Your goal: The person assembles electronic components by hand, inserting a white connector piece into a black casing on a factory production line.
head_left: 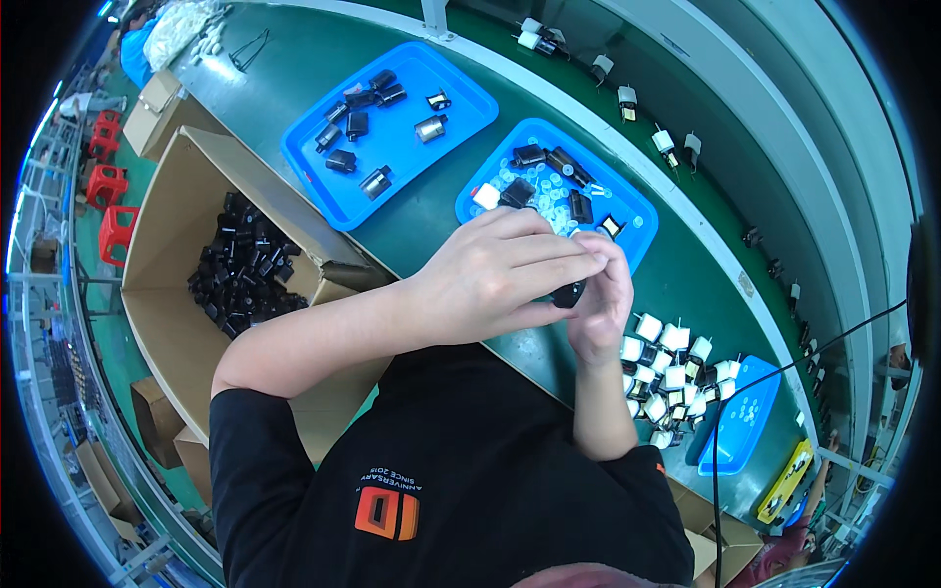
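Note:
My left hand [500, 269] reaches across from the left, its fingers bent together against my right hand [604, 299]. Between them a small black part [569, 293] shows only in part; the fingers cover the rest, and both hands are closed round it. Just beyond my hands is a blue tray [642, 220] with clear plastic discs [556, 204], several black cylindrical parts [580, 206] and a white-capped piece [486, 196]. To the right of my right hand, a heap of white-and-black parts [674, 377] lies on the green table.
Farther left, another blue tray [456, 83] holds dark cylinders. An open cardboard box [162, 265] with many black parts [240, 265] stands at my left. A small blue tray [730, 446] and a black cable [717, 490] are at the right. White-and-black parts [665, 145] line the green strip beyond the ledge.

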A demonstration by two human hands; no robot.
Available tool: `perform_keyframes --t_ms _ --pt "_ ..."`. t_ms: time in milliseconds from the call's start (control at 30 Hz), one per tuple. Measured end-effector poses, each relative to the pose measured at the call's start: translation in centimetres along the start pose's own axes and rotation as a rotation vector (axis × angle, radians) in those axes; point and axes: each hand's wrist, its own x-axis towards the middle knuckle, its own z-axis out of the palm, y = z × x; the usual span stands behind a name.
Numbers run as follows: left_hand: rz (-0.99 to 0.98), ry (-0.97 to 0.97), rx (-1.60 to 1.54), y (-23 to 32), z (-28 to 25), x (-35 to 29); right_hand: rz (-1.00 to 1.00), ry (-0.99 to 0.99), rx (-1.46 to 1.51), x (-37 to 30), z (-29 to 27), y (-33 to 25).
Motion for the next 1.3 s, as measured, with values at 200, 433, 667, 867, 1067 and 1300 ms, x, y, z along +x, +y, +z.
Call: perform_keyframes --t_ms 200,433,667,867,1067,1300 --pt "-0.22 -0.032 -0.058 0.1 0.2 -0.1 0.305 -0.099 0.423 0.1 0.3 -1.3" --pt "-0.486 -0.238 -0.273 -0.3 0.6 -0.7 0.398 -0.099 0.363 -0.1 0.0 -0.7" --pt "-0.442 -0.198 -0.112 -0.2 1.5 -0.6 0.302 -0.071 0.51 -0.7 0.7 0.3" --pt "-0.449 -0.202 -0.14 -0.9 1.6 -0.1 0.344 0.038 0.415 -0.5 1.2 -0.6" --pt "-0.404 -0.148 -0.134 -0.2 2.2 -1.9 0.19 0.047 0.43 -2.8 2.4 2.5" --pt "-0.318 -0.123 -0.063 -0.5 1.8 -1.1 0.352 0.056 0.474 -2.0 2.9 -0.5"
